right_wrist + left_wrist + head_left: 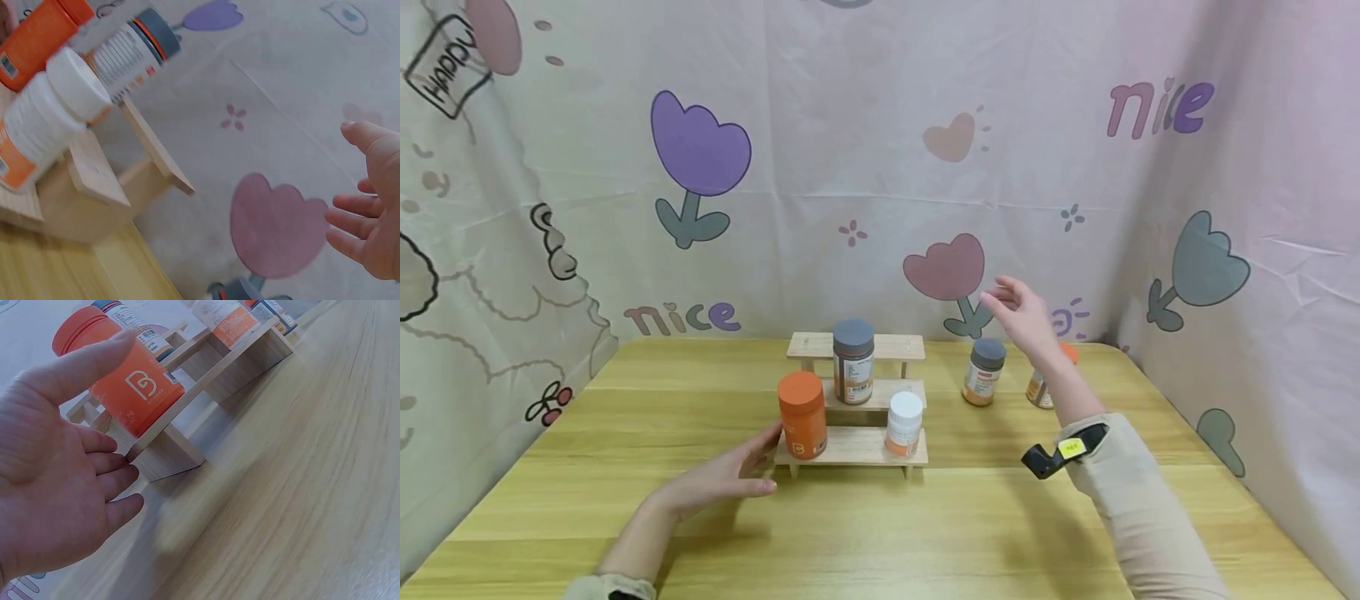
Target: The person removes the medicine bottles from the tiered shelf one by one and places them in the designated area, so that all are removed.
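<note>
A three-tier wooden display rack (pixel 857 446) stands on the table. Its lowest tier carries an orange bottle (pixel 802 425) at the left and a white bottle (pixel 904 427) at the right. On the middle tier is a grey-capped bottle (pixel 854 371). My left hand (pixel 718 482) is beside the orange bottle at the rack's left end, thumb apart and fingers loosely bent, gripping nothing; whether the fingertips touch the rack is unclear. Raised above the table on the right, my right hand (pixel 1022 317) holds nothing, its fingers relaxed in the right wrist view.
Right of the rack, another grey-capped bottle (pixel 982 379) stands on the wooden table (pixel 970 533). Behind my right forearm is an orange-capped bottle (pixel 1039 392), partly hidden. A printed curtain (pixel 820 142) hangs along the back and sides of the table.
</note>
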`<state>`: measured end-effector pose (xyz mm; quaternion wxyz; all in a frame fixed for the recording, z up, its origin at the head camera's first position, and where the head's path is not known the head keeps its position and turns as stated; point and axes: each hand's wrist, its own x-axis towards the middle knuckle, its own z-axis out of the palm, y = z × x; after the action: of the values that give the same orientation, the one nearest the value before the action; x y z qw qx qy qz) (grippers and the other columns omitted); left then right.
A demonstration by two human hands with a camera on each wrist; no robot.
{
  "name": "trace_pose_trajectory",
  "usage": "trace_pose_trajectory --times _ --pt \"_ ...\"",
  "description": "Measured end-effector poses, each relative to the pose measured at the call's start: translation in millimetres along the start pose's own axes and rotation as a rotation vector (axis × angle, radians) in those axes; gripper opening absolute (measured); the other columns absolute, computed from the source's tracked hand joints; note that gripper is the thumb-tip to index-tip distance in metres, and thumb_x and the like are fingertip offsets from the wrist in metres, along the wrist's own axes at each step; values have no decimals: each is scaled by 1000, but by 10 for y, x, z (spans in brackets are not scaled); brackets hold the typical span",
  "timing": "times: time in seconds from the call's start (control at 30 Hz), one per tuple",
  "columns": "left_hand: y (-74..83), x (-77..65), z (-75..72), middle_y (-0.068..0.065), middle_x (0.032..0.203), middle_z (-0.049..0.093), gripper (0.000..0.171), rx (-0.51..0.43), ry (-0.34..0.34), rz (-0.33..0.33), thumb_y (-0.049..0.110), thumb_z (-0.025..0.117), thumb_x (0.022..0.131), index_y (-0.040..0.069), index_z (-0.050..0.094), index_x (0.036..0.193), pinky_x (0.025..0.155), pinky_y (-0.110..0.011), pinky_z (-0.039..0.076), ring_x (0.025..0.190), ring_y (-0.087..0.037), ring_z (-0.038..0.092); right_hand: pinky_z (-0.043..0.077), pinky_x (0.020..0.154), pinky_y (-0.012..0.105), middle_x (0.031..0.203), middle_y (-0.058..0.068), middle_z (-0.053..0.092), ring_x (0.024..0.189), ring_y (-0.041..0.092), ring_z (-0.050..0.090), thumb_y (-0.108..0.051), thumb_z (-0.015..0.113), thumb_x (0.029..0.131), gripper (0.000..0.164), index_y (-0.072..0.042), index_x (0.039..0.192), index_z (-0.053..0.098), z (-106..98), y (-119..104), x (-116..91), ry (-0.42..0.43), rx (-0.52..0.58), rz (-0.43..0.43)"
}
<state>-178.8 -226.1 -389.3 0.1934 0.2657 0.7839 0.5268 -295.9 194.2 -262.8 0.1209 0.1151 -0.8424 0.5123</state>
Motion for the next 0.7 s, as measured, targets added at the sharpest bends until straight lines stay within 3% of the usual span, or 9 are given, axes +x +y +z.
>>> trace_pose_trajectory --times 0.7 --pt "-11 3 6 -28 150 -1 84 -4 5 0 14 58 90 -4 -2 146 106 -58 13 134 -48 6 44 96 40 128 15 54 114 24 53 -22 65 88 61 -6 140 38 783 -309 -52 -247 95 -118"
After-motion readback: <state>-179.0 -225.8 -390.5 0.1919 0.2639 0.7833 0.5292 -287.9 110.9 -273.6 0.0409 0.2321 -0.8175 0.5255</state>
